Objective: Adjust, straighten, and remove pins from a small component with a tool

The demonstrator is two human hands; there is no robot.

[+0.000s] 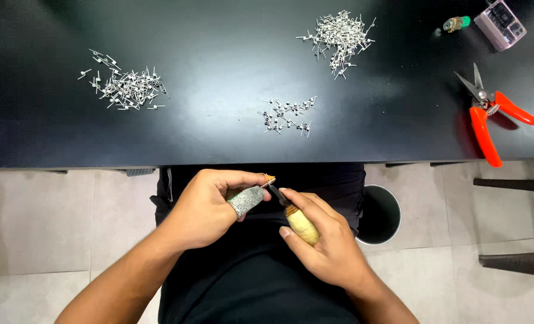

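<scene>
Left hand (pixel 210 207) pinches a tiny metal part (pixel 268 178) at the fingertips, thumb in a grey guard (pixel 246 201), likely against the blade. Right hand (pixel 324 240) is wrapped tight on a wooden-handled knife (pixel 294 217), tip at the part, over the lap below the black table (pixel 219 36). Three piles of parts (pixel 129 87) and orange snips (pixel 489 114) lie on it.

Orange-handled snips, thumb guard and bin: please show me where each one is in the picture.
Orange-handled snips (pixel 481 135): head view, on the nearer orange handle.
Grey thumb guard (pixel 247 201): head view, middle of the fabric sleeve on the left thumb.
Round bin (pixel 379 215): head view, its dark inside.
</scene>
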